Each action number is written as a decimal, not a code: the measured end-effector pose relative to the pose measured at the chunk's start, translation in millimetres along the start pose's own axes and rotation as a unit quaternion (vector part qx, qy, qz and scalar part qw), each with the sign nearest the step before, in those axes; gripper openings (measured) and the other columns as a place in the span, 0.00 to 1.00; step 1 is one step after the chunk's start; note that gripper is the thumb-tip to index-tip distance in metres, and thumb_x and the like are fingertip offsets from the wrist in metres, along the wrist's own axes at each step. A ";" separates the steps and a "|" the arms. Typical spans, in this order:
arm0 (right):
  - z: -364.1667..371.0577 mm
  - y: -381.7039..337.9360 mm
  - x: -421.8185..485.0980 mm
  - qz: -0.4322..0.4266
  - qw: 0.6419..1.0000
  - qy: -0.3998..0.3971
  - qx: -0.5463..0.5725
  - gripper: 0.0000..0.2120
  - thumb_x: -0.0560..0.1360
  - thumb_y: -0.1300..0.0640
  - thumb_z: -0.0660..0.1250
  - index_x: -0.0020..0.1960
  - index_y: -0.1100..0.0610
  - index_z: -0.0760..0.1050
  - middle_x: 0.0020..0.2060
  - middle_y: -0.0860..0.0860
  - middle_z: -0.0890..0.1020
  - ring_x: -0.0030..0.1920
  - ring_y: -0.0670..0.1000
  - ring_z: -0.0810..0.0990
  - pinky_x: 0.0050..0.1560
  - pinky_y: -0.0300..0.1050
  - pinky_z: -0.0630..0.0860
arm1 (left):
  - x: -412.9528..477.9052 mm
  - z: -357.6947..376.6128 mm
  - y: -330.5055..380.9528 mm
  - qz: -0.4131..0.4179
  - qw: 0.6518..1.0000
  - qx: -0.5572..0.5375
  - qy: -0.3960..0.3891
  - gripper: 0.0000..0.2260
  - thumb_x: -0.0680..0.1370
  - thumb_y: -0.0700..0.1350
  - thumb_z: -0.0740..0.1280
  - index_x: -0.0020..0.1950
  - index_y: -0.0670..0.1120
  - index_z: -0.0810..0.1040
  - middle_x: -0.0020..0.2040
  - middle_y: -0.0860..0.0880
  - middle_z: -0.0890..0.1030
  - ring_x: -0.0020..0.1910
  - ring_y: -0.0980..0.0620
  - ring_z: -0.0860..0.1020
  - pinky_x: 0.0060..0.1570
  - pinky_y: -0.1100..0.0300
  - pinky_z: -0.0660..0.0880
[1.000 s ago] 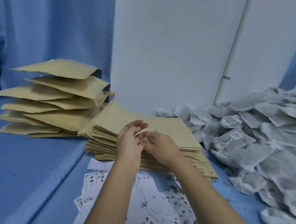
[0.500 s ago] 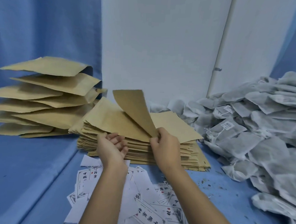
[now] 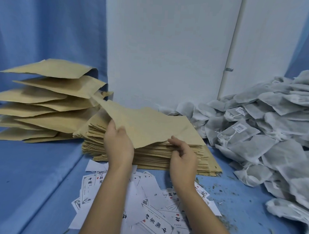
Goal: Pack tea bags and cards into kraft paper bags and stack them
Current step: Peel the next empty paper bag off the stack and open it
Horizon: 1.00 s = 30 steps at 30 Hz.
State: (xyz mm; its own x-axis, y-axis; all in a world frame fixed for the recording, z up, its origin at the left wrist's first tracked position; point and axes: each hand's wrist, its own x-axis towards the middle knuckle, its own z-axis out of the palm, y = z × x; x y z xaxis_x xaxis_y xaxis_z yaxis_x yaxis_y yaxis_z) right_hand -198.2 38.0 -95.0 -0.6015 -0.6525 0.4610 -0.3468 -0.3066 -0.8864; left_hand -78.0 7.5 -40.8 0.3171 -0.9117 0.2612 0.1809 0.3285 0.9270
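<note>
A blue cloth (image 3: 29,172) covers the work surface and hangs as a backdrop; a white panel (image 3: 163,54) stands upright behind the centre.

The heap of tea bags (image 3: 275,142) occupies the right side, loosely piled, several with printed tags showing. At left sits an uneven pile of puffed kraft bags (image 3: 42,99), mouths turned towards the panel. Just beside it, in the centre, lies the stack of flat kraft bags (image 3: 165,157), edges roughly squared.

One kraft bag (image 3: 149,127) is raised off the top of that stack, bowed, its far left corner pointing up towards the puffed pile. The cards (image 3: 156,225) are scattered on the cloth at the near edge, overlapping, some face up with black characters.

The left hand (image 3: 119,145) grips the raised bag along its left side. The right hand (image 3: 183,156) is at the bag's near edge with fingers curled; whether it pinches the paper cannot be determined. Loose tea crumbs (image 3: 223,191) lie on the cloth, right of the cards.
</note>
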 end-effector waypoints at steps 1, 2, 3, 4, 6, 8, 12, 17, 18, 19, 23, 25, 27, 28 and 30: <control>1.3 -1.4 -1.3 0.008 1.000 -0.007 0.019 0.22 0.74 0.74 0.56 0.49 0.50 0.80 0.49 0.39 0.82 0.49 0.33 0.78 0.46 0.20 0.68 | -1.1 0.9 0.1 0.043 0.999 0.024 -0.015 0.16 0.81 0.37 0.54 0.62 0.49 0.76 0.51 0.52 0.81 0.48 0.53 0.78 0.46 0.61 0.73; 2.7 -1.6 -0.6 0.020 0.999 -0.016 0.045 0.22 0.74 0.73 0.56 0.48 0.50 0.80 0.47 0.40 0.83 0.44 0.33 0.79 0.44 0.22 0.70 | -1.7 2.3 -0.2 0.082 0.995 0.044 -0.040 0.17 0.82 0.39 0.54 0.66 0.51 0.74 0.55 0.53 0.80 0.51 0.54 0.77 0.49 0.62 0.73; 3.8 -2.9 0.9 0.041 0.995 -0.030 0.083 0.21 0.74 0.73 0.57 0.47 0.51 0.81 0.45 0.43 0.84 0.42 0.34 0.80 0.44 0.24 0.72 | -2.9 3.8 -0.7 0.115 0.989 0.060 -0.073 0.18 0.82 0.39 0.54 0.70 0.52 0.71 0.59 0.56 0.79 0.55 0.58 0.76 0.54 0.65 0.72; 4.9 -5.4 2.1 0.068 0.987 -0.052 0.136 0.20 0.74 0.74 0.57 0.46 0.53 0.81 0.45 0.46 0.85 0.44 0.38 0.82 0.46 0.28 0.75 | -4.9 5.6 -0.7 0.143 0.981 0.069 -0.108 0.20 0.82 0.39 0.54 0.72 0.54 0.68 0.63 0.60 0.75 0.58 0.64 0.73 0.57 0.71 0.69; 6.3 -12.2 4.1 0.113 0.958 -0.098 0.244 0.18 0.74 0.75 0.58 0.47 0.58 0.81 0.46 0.53 0.85 0.49 0.47 0.84 0.48 0.33 0.77 | -10.5 8.5 1.9 0.195 0.962 0.055 -0.182 0.23 0.81 0.34 0.54 0.71 0.56 0.63 0.66 0.66 0.66 0.61 0.76 0.65 0.58 0.81 0.60; 7.1 -19.4 6.9 0.131 0.934 -0.126 0.309 0.16 0.75 0.74 0.58 0.50 0.60 0.81 0.49 0.54 0.85 0.50 0.48 0.84 0.48 0.34 0.78 | -14.5 10.5 1.4 0.267 0.928 0.078 -0.247 0.28 0.78 0.27 0.52 0.70 0.56 0.64 0.69 0.64 0.64 0.68 0.73 0.60 0.65 0.77 0.56; 7.1 -29.7 11.5 0.156 0.871 -0.125 0.449 0.13 0.74 0.72 0.56 0.43 0.61 0.76 0.39 0.53 0.83 0.45 0.49 0.82 0.51 0.41 0.79 | -14.6 14.0 -4.9 0.373 0.844 0.275 -0.271 0.28 0.74 0.30 0.53 0.70 0.51 0.69 0.72 0.55 0.66 0.75 0.57 0.58 0.73 0.58 0.52; 11.4 -28.0 11.9 0.256 0.821 -0.101 0.500 0.12 0.72 0.74 0.52 0.39 0.60 0.67 0.36 0.58 0.75 0.42 0.54 0.78 0.46 0.42 0.78 | -16.2 14.8 -16.3 0.274 0.783 0.452 -0.327 0.25 0.78 0.35 0.55 0.73 0.55 0.65 0.75 0.54 0.63 0.74 0.56 0.59 0.72 0.58 0.54; 11.6 -27.3 11.0 0.277 0.817 -0.108 0.494 0.11 0.72 0.74 0.51 0.42 0.61 0.68 0.40 0.60 0.74 0.44 0.55 0.77 0.48 0.42 0.76 | -16.0 14.3 -17.5 0.253 0.772 0.472 -0.343 0.23 0.80 0.39 0.54 0.74 0.55 0.65 0.75 0.54 0.62 0.74 0.56 0.59 0.71 0.57 0.55; 11.2 -27.0 10.0 0.294 0.813 -0.117 0.488 0.11 0.72 0.73 0.51 0.43 0.63 0.69 0.44 0.62 0.75 0.46 0.56 0.77 0.50 0.43 0.76 | -15.7 13.6 -18.0 0.239 0.761 0.492 -0.350 0.21 0.82 0.42 0.54 0.74 0.56 0.64 0.75 0.55 0.62 0.74 0.56 0.59 0.71 0.58 0.55; 6.2 -26.2 8.5 0.320 0.796 -0.114 0.501 0.14 0.74 0.72 0.50 0.36 0.64 0.71 0.48 0.65 0.77 0.49 0.58 0.80 0.49 0.44 0.79 | -13.1 12.0 -18.6 0.190 0.791 0.472 -0.339 0.16 0.83 0.48 0.54 0.70 0.58 0.70 0.72 0.57 0.68 0.71 0.53 0.66 0.68 0.57 0.60; 5.0 -25.2 9.6 0.319 0.798 -0.108 0.499 0.14 0.74 0.72 0.50 0.34 0.63 0.69 0.49 0.66 0.77 0.52 0.60 0.79 0.48 0.45 0.80 | -11.9 12.6 -19.3 0.149 0.830 0.425 -0.329 0.15 0.82 0.48 0.56 0.67 0.57 0.74 0.69 0.56 0.72 0.69 0.51 0.69 0.67 0.54 0.63; 4.9 -23.4 11.1 0.316 0.809 -0.106 0.484 0.14 0.72 0.72 0.51 0.33 0.61 0.67 0.44 0.62 0.76 0.47 0.58 0.78 0.44 0.44 0.81 | -11.5 12.9 -19.5 0.126 0.850 0.402 -0.318 0.15 0.82 0.47 0.57 0.65 0.56 0.75 0.67 0.55 0.75 0.66 0.50 0.71 0.65 0.54 0.67; 4.7 -22.9 11.5 0.315 0.815 -0.104 0.476 0.15 0.72 0.73 0.51 0.32 0.60 0.67 0.39 0.59 0.75 0.42 0.55 0.77 0.41 0.43 0.81 | -11.7 12.7 -20.0 0.137 0.845 0.411 -0.314 0.15 0.82 0.47 0.57 0.65 0.55 0.75 0.65 0.53 0.77 0.64 0.49 0.73 0.62 0.54 0.68; 4.2 -21.5 12.5 0.311 0.826 -0.104 0.459 0.15 0.72 0.73 0.52 0.31 0.60 0.66 0.33 0.55 0.71 0.35 0.52 0.74 0.40 0.42 0.80 | -14.1 12.4 -20.0 0.190 0.814 0.458 -0.301 0.14 0.82 0.48 0.56 0.65 0.55 0.74 0.60 0.50 0.80 0.59 0.46 0.76 0.56 0.53 0.72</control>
State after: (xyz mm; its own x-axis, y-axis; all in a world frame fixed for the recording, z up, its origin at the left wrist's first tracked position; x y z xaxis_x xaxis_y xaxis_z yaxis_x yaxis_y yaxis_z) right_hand -195.2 33.5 -70.3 -0.2889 -0.9569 -0.0284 0.7315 -0.2015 -0.6514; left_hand -97.7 10.7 -59.7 -0.3761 -0.8330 0.4058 -0.6818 0.5453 0.4876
